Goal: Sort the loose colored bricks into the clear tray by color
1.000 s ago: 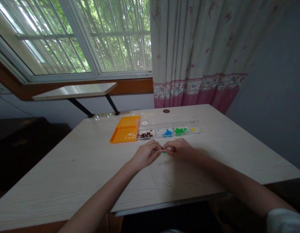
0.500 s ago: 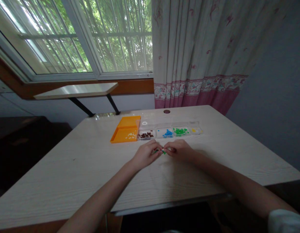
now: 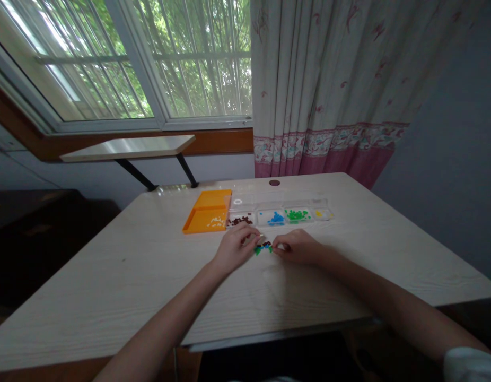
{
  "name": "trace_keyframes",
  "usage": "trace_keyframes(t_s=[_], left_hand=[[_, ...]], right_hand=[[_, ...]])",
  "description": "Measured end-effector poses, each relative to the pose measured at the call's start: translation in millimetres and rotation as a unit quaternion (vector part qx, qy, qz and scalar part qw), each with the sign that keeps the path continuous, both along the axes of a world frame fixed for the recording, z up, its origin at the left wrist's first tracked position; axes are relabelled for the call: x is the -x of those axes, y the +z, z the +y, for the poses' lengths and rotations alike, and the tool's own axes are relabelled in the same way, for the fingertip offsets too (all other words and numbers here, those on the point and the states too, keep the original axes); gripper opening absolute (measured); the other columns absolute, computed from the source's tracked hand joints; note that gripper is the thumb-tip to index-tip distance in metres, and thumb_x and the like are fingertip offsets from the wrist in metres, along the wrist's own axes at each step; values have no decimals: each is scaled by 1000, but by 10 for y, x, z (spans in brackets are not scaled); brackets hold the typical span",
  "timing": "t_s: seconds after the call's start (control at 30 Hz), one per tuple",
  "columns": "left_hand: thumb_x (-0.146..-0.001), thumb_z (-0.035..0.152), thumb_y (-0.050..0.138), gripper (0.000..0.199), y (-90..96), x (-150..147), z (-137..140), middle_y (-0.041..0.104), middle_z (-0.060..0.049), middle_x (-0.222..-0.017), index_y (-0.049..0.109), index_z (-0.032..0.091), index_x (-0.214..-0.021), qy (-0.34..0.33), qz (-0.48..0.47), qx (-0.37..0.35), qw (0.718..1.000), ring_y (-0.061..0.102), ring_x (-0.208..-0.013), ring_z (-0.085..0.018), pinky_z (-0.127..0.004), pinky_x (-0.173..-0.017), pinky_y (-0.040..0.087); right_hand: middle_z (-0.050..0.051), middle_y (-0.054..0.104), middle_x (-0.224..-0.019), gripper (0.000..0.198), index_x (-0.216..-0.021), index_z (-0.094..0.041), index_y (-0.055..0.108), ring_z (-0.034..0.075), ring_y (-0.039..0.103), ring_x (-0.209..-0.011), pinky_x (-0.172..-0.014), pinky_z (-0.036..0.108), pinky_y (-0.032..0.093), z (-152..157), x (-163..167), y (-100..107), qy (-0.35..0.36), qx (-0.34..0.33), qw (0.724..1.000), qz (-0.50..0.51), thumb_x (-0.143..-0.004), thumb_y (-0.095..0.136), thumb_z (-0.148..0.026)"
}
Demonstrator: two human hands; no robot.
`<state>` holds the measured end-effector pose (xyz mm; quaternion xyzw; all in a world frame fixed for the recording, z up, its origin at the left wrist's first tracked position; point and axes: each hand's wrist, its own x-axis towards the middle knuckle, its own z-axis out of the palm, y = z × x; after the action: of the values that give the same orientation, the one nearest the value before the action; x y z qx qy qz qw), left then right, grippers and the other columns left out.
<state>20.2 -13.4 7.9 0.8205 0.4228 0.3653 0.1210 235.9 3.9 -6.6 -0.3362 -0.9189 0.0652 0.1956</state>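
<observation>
Between my two hands is a small assembly of tiny bricks [image 3: 263, 247], brown and blue along the top with green bits at both ends. My left hand [image 3: 235, 245] is at its left, fingers curled, with a small pale brick [image 3: 261, 235] at the tips. The fingers of my right hand [image 3: 297, 246] are pinched together at the assembly's right end. Just beyond, a clear compartment tray [image 3: 255, 218] holds loose brown bricks [image 3: 241, 219], blue bricks [image 3: 275, 218], green bricks [image 3: 297, 215] and a few yellow bricks [image 3: 318, 214].
An open orange case [image 3: 198, 223] with pale bricks [image 3: 217, 222] stands left of the clear tray. The wooden table [image 3: 150, 286] runs back to a raised shelf [image 3: 130, 147] on black legs. A curtain [image 3: 301, 106] hangs behind.
My hands have moved slightly apart, so more of the brick assembly shows between them. The left fingertips have lifted a little, with the pale brick now visible at them.
</observation>
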Motion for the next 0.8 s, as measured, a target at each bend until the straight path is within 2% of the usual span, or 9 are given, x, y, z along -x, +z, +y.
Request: trace_keyframes(t_s=[0.27, 0.47, 0.7, 0.8], left_hand=[[-81, 22, 54, 11, -21, 61, 29, 57, -4, -77, 62, 16, -85, 25, -46, -83, 995, 48, -62, -10, -19, -53, 37], [-80, 21, 55, 11, 4, 63, 25, 57, -3, -75, 63, 15, -84, 39, -60, -90, 993, 47, -59, -9, -19, -50, 36], [-80, 22, 55, 11, 0, 57, 17, 57, -3, -75, 63, 15, -84, 41, -57, -88, 994, 48, -60, -10, -19, -52, 36], [-81, 24, 53, 13, -3, 86, 49, 57, -3, -76, 63, 15, -84, 68, -44, -77, 994, 49, -62, -10, -19, -54, 37]], right_hand=[[-3, 62, -57, 16, -89, -24, 64, 9, 53, -52, -52, 18, 30, -1, -25, 40, 22, 58, 997, -48, -77, 53, -26], [-3, 62, -60, 16, -85, -23, 64, 8, 52, -52, -53, 18, 31, 1, -33, 35, 44, 68, 996, -43, -74, 53, -20], [-4, 60, -56, 15, -85, -23, 64, 8, 49, -49, -51, 18, 28, 9, -25, 19, 32, 64, 997, -33, -74, 54, -22], [-3, 61, -58, 14, -84, -23, 64, 8, 49, -49, -51, 18, 28, 6, -25, 33, 30, 61, 997, -38, -75, 54, -22]])
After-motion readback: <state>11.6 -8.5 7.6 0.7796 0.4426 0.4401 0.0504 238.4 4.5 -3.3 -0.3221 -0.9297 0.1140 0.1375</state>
